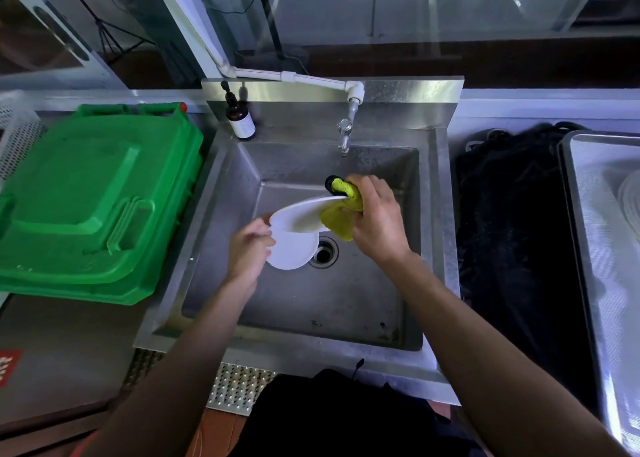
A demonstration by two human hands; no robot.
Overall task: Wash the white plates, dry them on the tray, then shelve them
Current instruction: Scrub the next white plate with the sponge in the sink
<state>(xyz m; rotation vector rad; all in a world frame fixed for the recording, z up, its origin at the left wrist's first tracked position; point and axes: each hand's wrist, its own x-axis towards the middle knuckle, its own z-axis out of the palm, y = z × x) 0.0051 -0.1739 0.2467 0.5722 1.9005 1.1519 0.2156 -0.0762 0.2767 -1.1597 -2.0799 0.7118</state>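
A steel sink (346, 301) fills the middle of the view, seen from above; everything here is placed relative to it. Left of the sink sits a large green plastic lid or bin top (93, 200). Right of the sink lies a dark cloth or mat (512, 235), and beyond that a metal tray (595, 249) at the far right edge, probably where washed plates will dry; something pale and round rests on it, too cropped to identify. At the sink's back rim, a tap (344, 138) hangs over the basin, and a brown pump bottle (240, 117) stands in the back left corner, within easy reach.

Two bare arms reach into the sink. The left hand (249, 249) is closed on the left edge of a white plate (301, 216), holding it tilted above the drain (324, 251), likely so that water runs off. A second white plate (292, 252) lies flat on the sink floor beneath it, partly covering the drain. The right hand (375, 217) is wrapped firmly around a yellow-green cloth (341, 214), pressing it over the tilted plate's right rim to scrub it. The washing stage seems under way.
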